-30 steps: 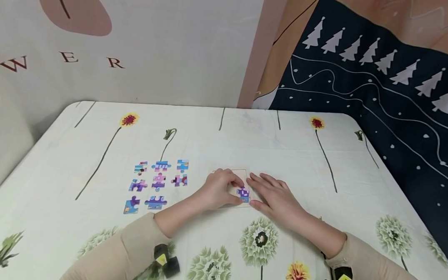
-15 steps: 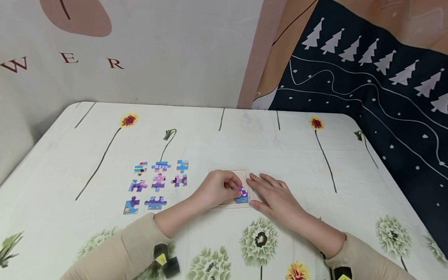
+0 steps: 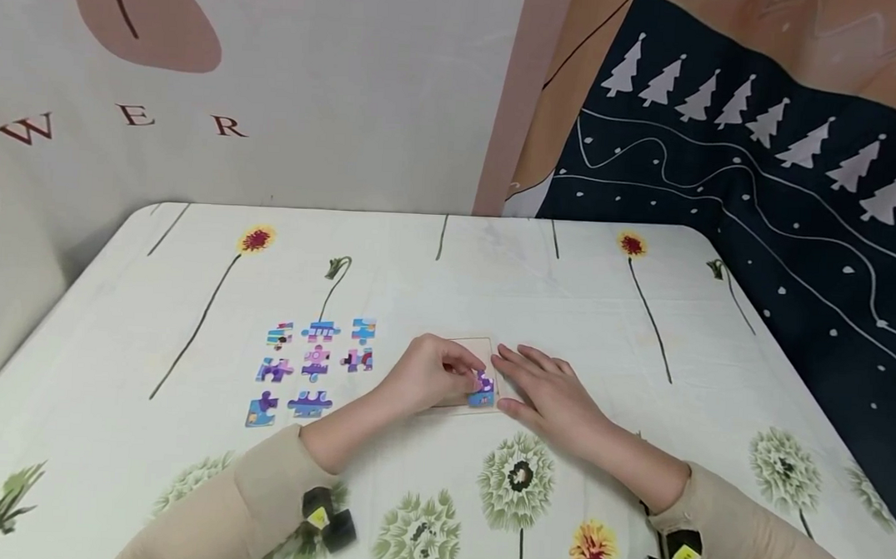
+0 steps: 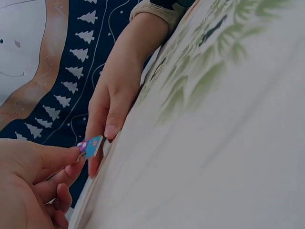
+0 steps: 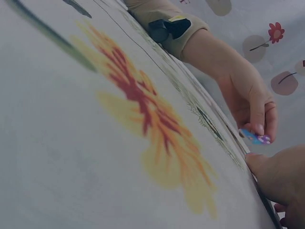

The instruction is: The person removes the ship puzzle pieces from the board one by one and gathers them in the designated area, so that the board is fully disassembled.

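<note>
My left hand [image 3: 430, 375] pinches a blue and purple jigsaw puzzle piece [image 3: 482, 395] between thumb and fingers, just over the lower right part of a thin, light puzzle tray [image 3: 478, 345]. In the left wrist view the puzzle piece [image 4: 93, 147] is tilted, with its blue side showing. The right wrist view also shows the puzzle piece [image 5: 256, 137] under the left thumb. My right hand [image 3: 551, 394] rests with fairly straight fingers along the tray's right edge. Much of the tray is hidden behind the left hand.
Left of the tray, several loose puzzle pieces lie in rows, among them a purple piece [image 3: 310, 404] and a corner piece [image 3: 261, 410]. A white flowered cloth [image 3: 418, 286] covers the table. Printed fabric hangs behind it.
The left hand has shifted the puzzle piece slightly, and its fingers have turned a little over it. My right hand stays where it was. The loose pieces have not moved.
</note>
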`<control>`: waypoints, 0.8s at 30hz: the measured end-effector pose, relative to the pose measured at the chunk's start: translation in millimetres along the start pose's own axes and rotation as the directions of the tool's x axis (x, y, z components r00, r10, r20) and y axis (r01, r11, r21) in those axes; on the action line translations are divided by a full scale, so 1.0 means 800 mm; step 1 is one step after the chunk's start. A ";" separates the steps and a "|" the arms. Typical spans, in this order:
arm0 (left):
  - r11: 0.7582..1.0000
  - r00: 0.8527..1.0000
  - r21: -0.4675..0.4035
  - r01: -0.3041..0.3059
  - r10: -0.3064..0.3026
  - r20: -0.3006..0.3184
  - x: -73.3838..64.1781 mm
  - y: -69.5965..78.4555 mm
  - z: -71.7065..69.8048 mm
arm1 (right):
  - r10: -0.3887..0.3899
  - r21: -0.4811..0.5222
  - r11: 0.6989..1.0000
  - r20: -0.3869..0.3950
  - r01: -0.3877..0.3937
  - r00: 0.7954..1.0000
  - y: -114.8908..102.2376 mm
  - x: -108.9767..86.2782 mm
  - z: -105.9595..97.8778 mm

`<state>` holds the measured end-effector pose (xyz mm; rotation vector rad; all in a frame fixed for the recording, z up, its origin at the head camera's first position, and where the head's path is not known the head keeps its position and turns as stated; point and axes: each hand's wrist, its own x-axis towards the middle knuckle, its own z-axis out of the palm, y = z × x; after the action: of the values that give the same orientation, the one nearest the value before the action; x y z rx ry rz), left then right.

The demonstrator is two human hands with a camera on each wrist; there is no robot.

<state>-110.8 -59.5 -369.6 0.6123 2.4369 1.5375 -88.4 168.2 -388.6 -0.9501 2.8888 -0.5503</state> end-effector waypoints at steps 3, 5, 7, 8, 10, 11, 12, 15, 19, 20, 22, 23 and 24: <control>0.999 1.000 -0.031 0.016 -0.016 0.013 -0.003 0.007 -0.008 | 0.003 0.003 1.000 0.001 -0.003 1.000 0.000 0.001 0.000; 0.999 0.999 -0.034 0.040 -0.040 0.015 -0.005 0.012 -0.015 | 0.007 0.008 1.000 0.006 -0.007 1.000 0.000 0.002 0.000; 0.997 0.998 -0.027 0.068 -0.067 0.012 -0.007 0.017 -0.023 | 0.016 0.014 1.000 0.014 -0.016 1.000 -0.001 0.002 -0.001; 0.997 0.997 -0.020 0.074 -0.074 0.010 -0.008 0.019 -0.027 | 0.019 0.016 1.000 0.017 -0.019 1.000 -0.002 0.002 -0.001; 0.997 0.997 0.005 0.076 -0.076 0.009 -0.011 0.019 -0.035 | 0.025 0.013 1.000 0.021 -0.026 0.999 -0.002 0.002 -0.001; 0.997 0.997 0.014 0.078 -0.078 0.010 -0.013 0.018 -0.039 | 0.028 0.014 0.999 0.022 -0.029 0.999 -0.002 0.002 -0.001; 0.997 0.997 0.017 0.080 -0.080 0.014 -0.015 0.018 -0.043 | 0.028 0.012 1.000 0.021 -0.028 0.999 -0.002 0.002 -0.002; 0.995 0.995 0.035 0.091 -0.092 0.025 -0.024 0.015 -0.056 | 0.016 0.009 1.000 0.012 -0.016 1.000 -0.002 0.002 -0.002; 0.992 0.994 0.070 0.107 -0.110 0.029 -0.038 0.011 -0.073 | 0.005 0.008 1.000 0.007 -0.005 1.000 -0.002 0.002 -0.001; 0.991 0.993 0.080 0.109 -0.112 0.028 -0.042 0.009 -0.077 | 0.005 0.008 1.000 0.007 -0.005 1.000 -0.002 0.001 -0.001; 0.990 0.994 0.095 0.103 -0.106 0.024 -0.048 0.006 -0.086 | 0.013 0.013 1.000 0.011 -0.013 1.000 -0.002 0.001 -0.001; 0.989 0.994 0.105 0.102 -0.105 0.019 -0.051 0.005 -0.090 | 0.015 0.015 1.000 0.012 -0.015 1.000 -0.002 0.001 -0.001; 0.989 0.994 0.110 0.103 -0.106 0.017 -0.054 0.004 -0.094 | 0.016 0.015 1.000 0.012 -0.016 1.000 -0.002 0.001 -0.001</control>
<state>-99.7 -138.9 -335.9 0.5084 2.5061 1.3586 -88.1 166.7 -387.5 -0.9243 2.8754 -0.5620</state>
